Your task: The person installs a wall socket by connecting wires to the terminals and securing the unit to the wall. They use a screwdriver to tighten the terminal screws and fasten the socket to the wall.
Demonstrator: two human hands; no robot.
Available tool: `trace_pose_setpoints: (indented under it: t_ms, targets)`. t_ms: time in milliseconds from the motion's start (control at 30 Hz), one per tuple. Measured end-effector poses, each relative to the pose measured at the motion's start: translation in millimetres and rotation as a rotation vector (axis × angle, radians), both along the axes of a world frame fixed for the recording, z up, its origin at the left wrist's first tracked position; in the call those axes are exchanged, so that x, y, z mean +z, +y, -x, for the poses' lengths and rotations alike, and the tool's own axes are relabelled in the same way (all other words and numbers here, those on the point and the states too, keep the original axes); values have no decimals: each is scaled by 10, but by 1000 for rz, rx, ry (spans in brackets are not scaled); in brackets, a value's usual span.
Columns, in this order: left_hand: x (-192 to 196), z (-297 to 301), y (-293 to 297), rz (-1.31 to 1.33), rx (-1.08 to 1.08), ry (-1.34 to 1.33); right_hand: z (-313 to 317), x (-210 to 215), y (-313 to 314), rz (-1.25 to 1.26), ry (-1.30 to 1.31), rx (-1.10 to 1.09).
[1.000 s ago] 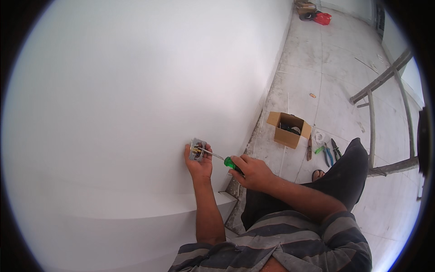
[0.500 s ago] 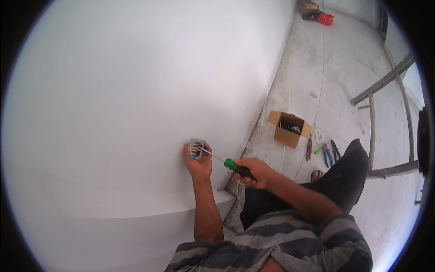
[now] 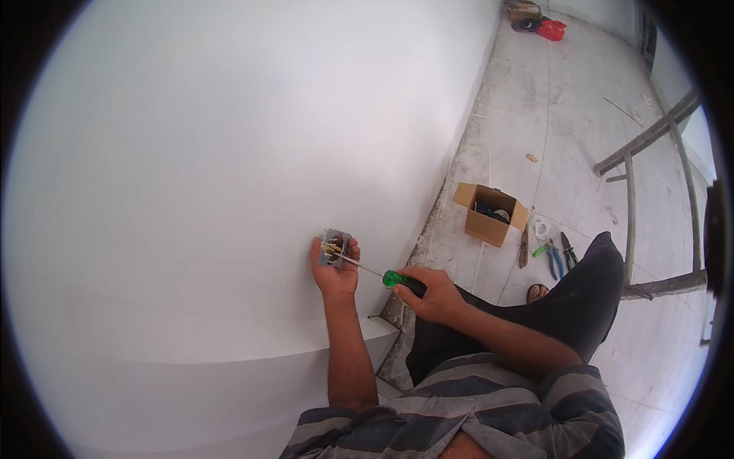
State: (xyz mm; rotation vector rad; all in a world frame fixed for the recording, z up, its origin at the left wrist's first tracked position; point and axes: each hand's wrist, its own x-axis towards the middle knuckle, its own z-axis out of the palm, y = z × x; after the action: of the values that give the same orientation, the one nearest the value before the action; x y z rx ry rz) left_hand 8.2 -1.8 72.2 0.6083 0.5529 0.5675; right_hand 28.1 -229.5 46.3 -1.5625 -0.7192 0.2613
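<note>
The small square grey fitting [image 3: 334, 248], with brass-coloured parts exposed in its middle, is well to the left of the cardboard box [image 3: 483, 228] and a little nearer the person, in front of the white wall [image 3: 229, 153]. It looks light and stiff, likely a metal or hard plastic frame that will not bend in the grip; the inner parts seem the more delicate portion, and the rim probably offers the surest hold, along its two opposite sides. The edges may feel sharp, though hardly slippery.

The left hand [image 3: 336, 281] takes it just so: the palm lies behind it, with the thumb along one side and the fingers curled in at the other, closed around the frame. (Whether wires tie the fitting to the wall cannot be told.)

The right hand [image 3: 440, 298], left of the box and nearer the person, has its fingers wrapped around the handle of a screwdriver [image 3: 392, 278]. The handle, green and black, looks firm and easy to grip; the thin shaft reaches to the brass parts, but whether the tip touches a screw is too small to tell.

On the floor [image 3: 505, 138] just right of the box lie a white roll [image 3: 540, 229] and blue-handled pliers [image 3: 555, 262]. Farther right of it stands a ladder [image 3: 630, 222].
</note>
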Motion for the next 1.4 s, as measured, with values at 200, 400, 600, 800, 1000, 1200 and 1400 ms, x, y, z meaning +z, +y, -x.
trace_pose_setpoints:
  t_ms: [200,400,600,800,1000,1200,1400]
  targets:
    - [23,-22,-7,4,25,28,32,-71,60,-3,23,-16]
    - [-15,-6,12,-3,6,14,76,-95,70,-19,19,-26]
    - [-12,0,12,4,8,15,80,-101,75,-33,19,-22]
    - [-4,-5,-4,17,11,13,95,-180,93,-44,30,-21]
    - [-7,18,1,-5,12,19,127,-12,31,91,-337,-142]
    - [-88,47,51,-20,-18,-36,-42,188,42,67,564,201]
    - [-90,18,26,-29,-6,-36,9,101,83,178,492,203]
